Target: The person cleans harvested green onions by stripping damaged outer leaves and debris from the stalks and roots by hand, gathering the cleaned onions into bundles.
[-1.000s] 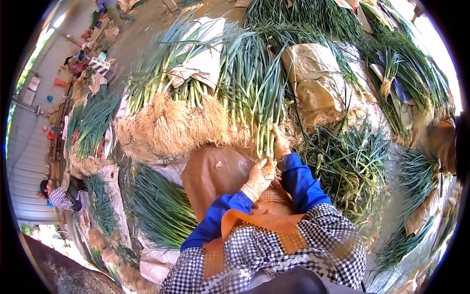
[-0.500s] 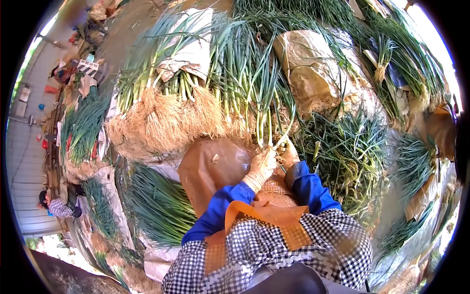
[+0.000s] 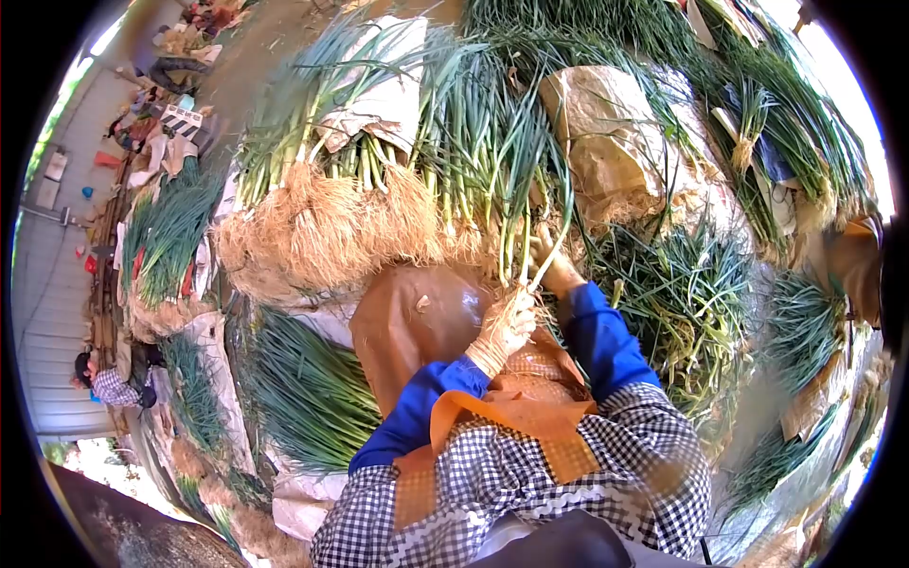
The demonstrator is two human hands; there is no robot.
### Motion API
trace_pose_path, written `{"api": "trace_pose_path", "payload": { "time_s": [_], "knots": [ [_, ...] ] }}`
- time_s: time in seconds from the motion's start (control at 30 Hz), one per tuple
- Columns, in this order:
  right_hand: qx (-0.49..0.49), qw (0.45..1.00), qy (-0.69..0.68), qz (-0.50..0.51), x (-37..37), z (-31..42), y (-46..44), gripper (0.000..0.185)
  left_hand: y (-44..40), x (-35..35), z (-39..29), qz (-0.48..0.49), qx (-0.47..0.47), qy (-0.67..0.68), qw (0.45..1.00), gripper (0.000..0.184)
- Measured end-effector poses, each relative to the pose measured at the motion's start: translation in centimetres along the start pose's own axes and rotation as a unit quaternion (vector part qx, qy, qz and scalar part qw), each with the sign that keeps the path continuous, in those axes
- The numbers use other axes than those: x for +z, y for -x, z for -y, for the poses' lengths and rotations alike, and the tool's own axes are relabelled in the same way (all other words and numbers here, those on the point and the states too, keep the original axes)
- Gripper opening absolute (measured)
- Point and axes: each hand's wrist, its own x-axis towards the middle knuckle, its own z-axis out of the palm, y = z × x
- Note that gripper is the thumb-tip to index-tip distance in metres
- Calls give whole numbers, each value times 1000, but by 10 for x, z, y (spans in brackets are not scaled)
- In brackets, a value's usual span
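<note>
My left hand (image 3: 502,336) is closed around the lower ends of a few green onions (image 3: 516,248), just above my lap. Their pale stems fan upward from the fist and fine roots trail over the fingers. Beyond it, my right hand (image 3: 557,267) reaches up beside the rightmost, slanting stem; its fingertips are partly hidden among the stalks, so their grip is unclear. In front lies a wide row of green onions (image 3: 483,142) with their leaves pointing away from me. A thick mat of tan roots (image 3: 327,222) hangs at the row's near left edge.
A brown sheet (image 3: 407,317) covers my lap. Loose leaves (image 3: 677,312) heap at my right, below a tan sack (image 3: 606,137). More green onions (image 3: 308,388) lie at my left. Another person (image 3: 115,386) is at the far left.
My right hand has moved up and away from my left hand, toward the row of onions. The left hand keeps its hold in nearly the same place. The view has shifted slightly.
</note>
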Motion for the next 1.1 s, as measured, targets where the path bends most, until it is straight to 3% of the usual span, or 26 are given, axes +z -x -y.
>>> {"api": "trace_pose_path", "payload": {
  "time_s": [0.03,0.2,0.3,0.4,0.43,0.47,0.5,0.53,0.57,0.6,0.63,0.67,0.7,0.73,0.77,0.8,0.83,0.9,0.93,0.97,1.03,1.07,1.1],
  "knots": [
    [-121,981,-41,-143,14,-22,-16,41,3,2,2,-7,-1,0,1000,20],
    [-56,988,-118,-87,40,-34,19,33,8,-12,-1,-23,40,35,998,21],
    [-27,990,-115,-76,65,-29,45,28,10,-11,-3,-9,11,51,999,17],
    [-11,993,-16,-117,100,-26,81,24,4,-25,-9,-75,75,-53,993,18],
    [-2,974,197,-111,70,-32,82,20,3,-17,-11,-73,76,-53,993,18],
    [4,910,401,-107,40,-38,83,16,4,-3,-10,-109,89,-79,987,19],
    [-179,641,746,-40,-24,-62,93,28,6,4,-7,-147,99,-104,979,20],
    [44,668,740,-63,-37,-46,123,41,3,-22,-14,-110,107,-20,988,23],
    [146,516,843,50,-88,-53,144,50,-1,-40,-24,-77,151,-435,884,25],
    [193,490,847,76,-102,-32,169,50,-5,-58,-34,-108,223,-752,610,26],
    [241,462,847,102,-96,-6,192,50,-5,-52,-31,-105,199,-650,726,28],
    [234,507,829,-22,-68,9,181,45,-4,-45,-28,-110,178,-528,823,29],
    [226,544,795,-145,-43,19,163,41,1,-26,-18,-95,116,-250,957,30],
    [4,481,857,-184,-52,14,145,30,-6,-50,-14,-95,168,-425,884,26],
    [-148,586,768,-211,-6,34,138,21,-5,-40,-11,-134,165,-475,854,23],
    [-214,703,654,-182,-7,33,108,17,-5,-28,-8,-172,158,-522,820,21],
    [-233,761,567,-211,9,37,79,20,0,-3,0,-232,146,-716,641,20],
    [-105,862,457,-196,20,42,21,24,-6,-20,3,-173,181,-485,838,15],
    [-170,829,522,-105,-16,29,-21,24,-9,-28,5,-146,190,-356,903,14],
    [-139,814,548,-133,-1,33,-29,25,-15,-45,5,-138,227,-468,843,17],
    [-332,701,631,25,-19,24,-51,34,-28,-80,3,-159,304,-663,665,29],
    [-339,766,545,-7,-22,13,-55,29,-20,-49,4,-146,279,-575,755,29],
    [-262,838,478,-28,-10,18,-41,27,-12,-18,10,-128,243,-475,836,30]
  ]
}}
